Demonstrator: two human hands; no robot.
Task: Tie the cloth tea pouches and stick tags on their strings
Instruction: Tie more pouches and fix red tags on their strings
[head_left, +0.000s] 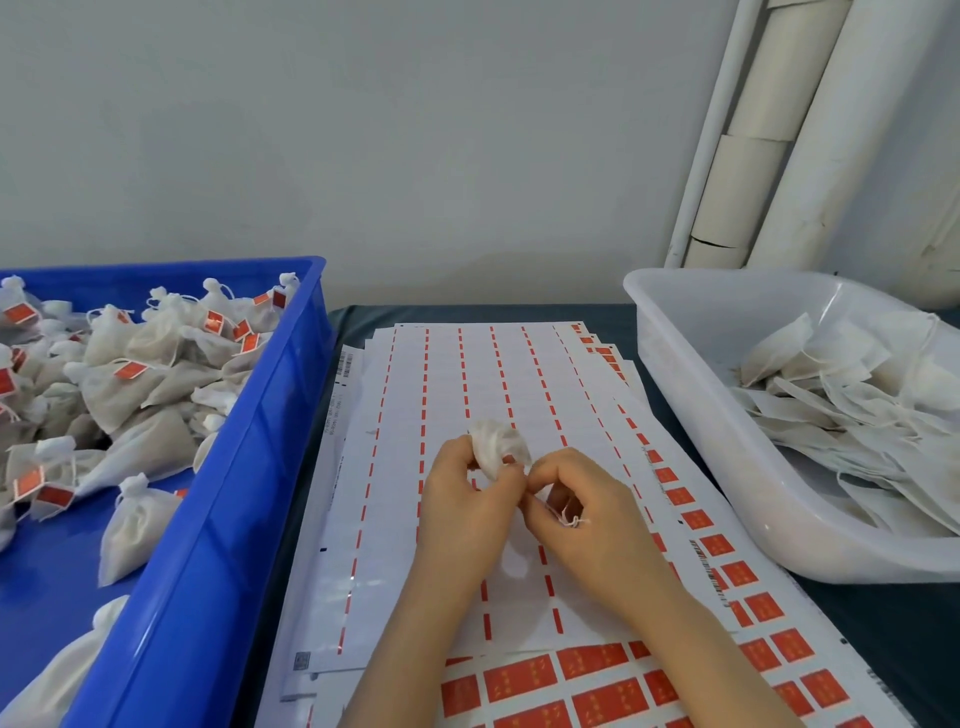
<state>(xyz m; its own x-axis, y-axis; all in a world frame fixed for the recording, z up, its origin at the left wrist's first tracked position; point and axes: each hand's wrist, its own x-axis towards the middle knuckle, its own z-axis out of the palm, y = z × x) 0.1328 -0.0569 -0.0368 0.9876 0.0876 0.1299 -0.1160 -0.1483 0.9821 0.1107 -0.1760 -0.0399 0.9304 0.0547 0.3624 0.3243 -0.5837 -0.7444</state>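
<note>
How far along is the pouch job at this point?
Done: many tied, tagged pouches fill the blue crate. In hand: the left hand grips one pouch while the right hand pinches its string. Left: a heap of flat pouches in the white tub.

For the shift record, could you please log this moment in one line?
stage: tying | left hand: holds pouch | right hand: pinches string | tagged pouches: blue crate | untied pouches: white tub

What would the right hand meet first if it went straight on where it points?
The right hand, pinching a white string, points leftward and away at the small white cloth pouch held by the left hand, almost touching. Pouch or hand first: depth unclear.
</note>
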